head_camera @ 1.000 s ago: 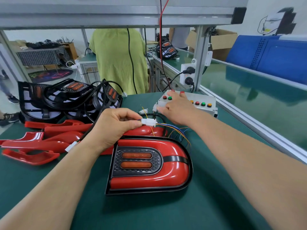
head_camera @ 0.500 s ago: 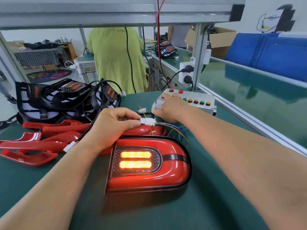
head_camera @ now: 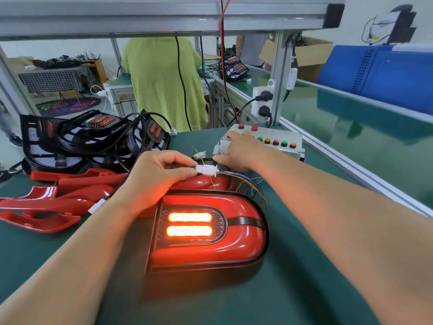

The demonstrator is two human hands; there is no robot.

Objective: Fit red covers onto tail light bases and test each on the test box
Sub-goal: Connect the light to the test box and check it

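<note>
Pinching the white connector [head_camera: 207, 170] between thumb and forefinger of the left hand [head_camera: 157, 174] just behind the glowing tail light [head_camera: 206, 231], pressing loosely straight fingers of the right hand [head_camera: 241, 151] on the test box [head_camera: 276, 133] farther behind it, with loose red covers [head_camera: 70, 202] lying left of that light

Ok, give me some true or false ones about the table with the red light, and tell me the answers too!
1. The two bars in the tail light are glowing. True.
2. The right hand rests on the red covers. False: it is on the test box, over its buttons.
3. The left hand pinches a white connector. True.
4. The black tail light bases are stacked on the test box. False: they lie on the green table, at the far left.
</note>
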